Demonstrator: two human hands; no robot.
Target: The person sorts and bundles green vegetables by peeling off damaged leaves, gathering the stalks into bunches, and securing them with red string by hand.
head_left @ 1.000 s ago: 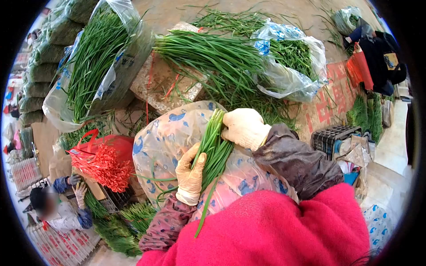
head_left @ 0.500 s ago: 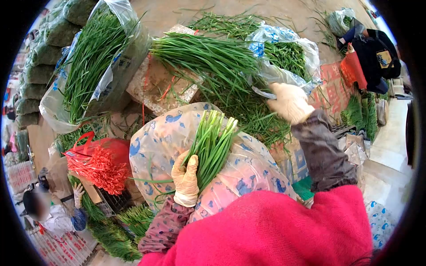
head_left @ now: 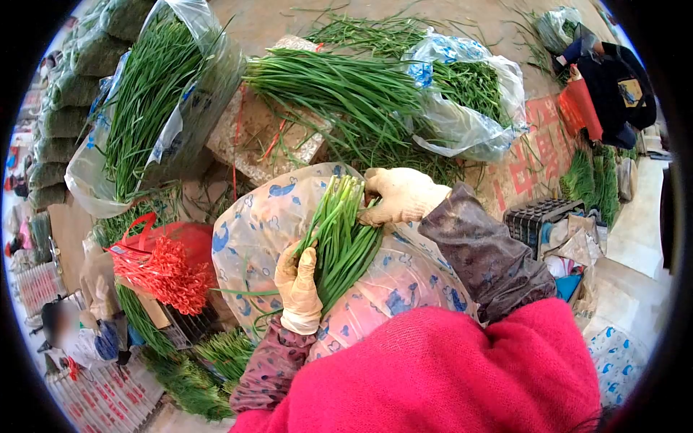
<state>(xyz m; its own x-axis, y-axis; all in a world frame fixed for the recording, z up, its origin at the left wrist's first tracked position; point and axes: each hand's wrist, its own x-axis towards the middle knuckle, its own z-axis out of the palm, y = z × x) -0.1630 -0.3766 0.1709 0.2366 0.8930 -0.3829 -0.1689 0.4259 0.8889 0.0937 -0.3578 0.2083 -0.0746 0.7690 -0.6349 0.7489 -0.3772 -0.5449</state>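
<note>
A bunch of garlic chives (head_left: 333, 249) rests across my lap with its pale cut ends pointing away from me. My left hand (head_left: 298, 281), in a cream glove, is wrapped round the lower left of the bunch, thumb on top. Gloved too, my right hand (head_left: 401, 196) pinches stalks at the bunch's upper right side, near the cut ends. Some of its fingertips are hidden among the stalks. Under the bunch, a clear plastic sheet with blue prints (head_left: 267, 206) covers my lap.
A loose pile of chives (head_left: 332, 79) lies on a block (head_left: 242, 137) ahead. Plastic bags of greens stand left (head_left: 83, 177) and right (head_left: 473, 141) of it. Red ties (head_left: 170, 278) hang by a red bag (head_left: 191, 242). Other people sit at far left (head_left: 90, 339) and far right (head_left: 617, 94).
My right hand has come down and left from beside the right-hand plastic bag to the bunch and closed on its stalks. My left hand keeps its hold with little movement.
</note>
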